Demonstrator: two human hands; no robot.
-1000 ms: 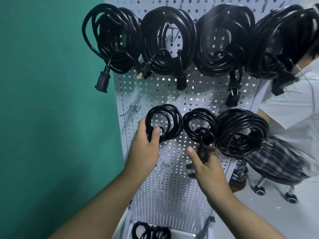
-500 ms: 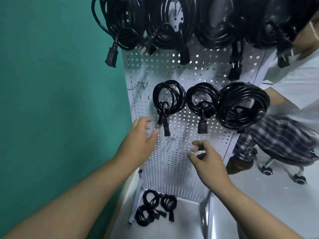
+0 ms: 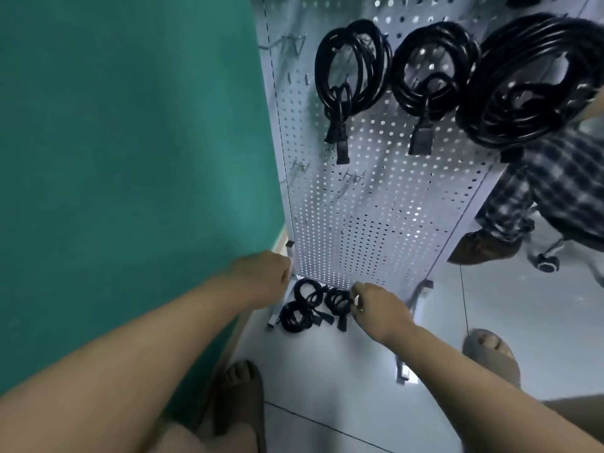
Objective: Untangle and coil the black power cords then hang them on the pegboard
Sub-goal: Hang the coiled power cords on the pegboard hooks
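Observation:
Three black coiled cords hang on the white pegboard (image 3: pixel 376 207): a left coil (image 3: pixel 353 67), a middle coil (image 3: pixel 431 70) and a large right coil (image 3: pixel 529 93). Three smaller coiled cords lie on the floor at the board's foot (image 3: pixel 307 292), (image 3: pixel 295 317), (image 3: pixel 338 299). My left hand (image 3: pixel 261 276) is lowered beside the board's left leg, fingers loosely curled, holding nothing. My right hand (image 3: pixel 376 305) is also low, its loosely curled fingertips overlapping the rightmost floor coil in view; they look well above it and grip nothing.
Empty metal hooks stick out at the upper left (image 3: pixel 297 44) and in the mid row (image 3: pixel 300 168), (image 3: pixel 354 176). A green wall (image 3: pixel 130 158) runs along the left. A seated person in plaid trousers (image 3: pixel 555 184) on a wheeled chair (image 3: pixel 547 264) is at right. My sandalled feet (image 3: pixel 242 397), (image 3: pixel 490 351) stand on the floor.
My left hand let go of the left coil, which now hangs on its hook. Both hands dropped toward the floor cords and my view tilted down.

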